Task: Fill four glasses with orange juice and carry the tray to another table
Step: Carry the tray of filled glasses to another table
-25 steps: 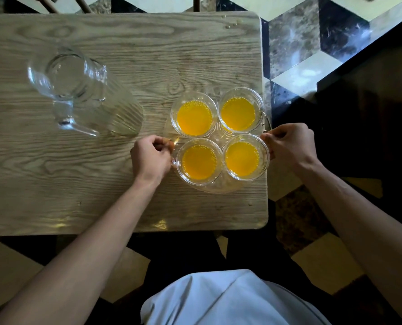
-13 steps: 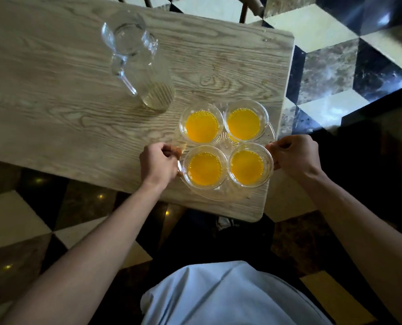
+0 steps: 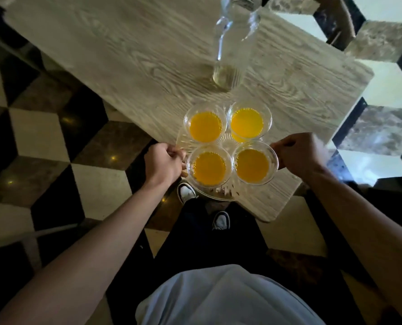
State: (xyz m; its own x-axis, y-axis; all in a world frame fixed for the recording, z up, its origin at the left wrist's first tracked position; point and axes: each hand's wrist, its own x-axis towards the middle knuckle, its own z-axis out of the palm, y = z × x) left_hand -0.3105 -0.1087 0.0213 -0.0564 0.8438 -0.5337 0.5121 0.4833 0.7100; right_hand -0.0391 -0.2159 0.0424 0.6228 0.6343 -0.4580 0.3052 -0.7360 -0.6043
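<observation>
The round clear glass tray point(image 3: 215, 194) with a ribbed, sunburst-cut floor is gripped at opposite sides, one hand to each edge, which I judge keeps the load level. The left hand point(image 3: 163, 164) is curled into a fist around the tray's left rim, and the right hand point(image 3: 296, 153) is clenched the same way on the right rim. The tray's near part hangs out past the table edge, over the floor and the person's shoes, while its far part lies over the tabletop; whether it touches the wood cannot be told.

Four clear, wide-mouthed glasses sit packed two by two on the tray, rims nearly touching, likely so none can slide: far-left glass point(image 3: 204, 126), far-right glass point(image 3: 248, 123), near-left glass point(image 3: 209, 167), near-right glass point(image 3: 252, 165). Each holds opaque orange juice well below its rim, leaving room against sloshing.

On the pale, heavily grained wooden table point(image 3: 124, 66), beyond the tray, stands a tall fluted clear glass pitcher point(image 3: 230, 43), nearly drained. Filling looks finished; the carrying is the step in hand. The floor is glossy stone in black, cream and brown.
</observation>
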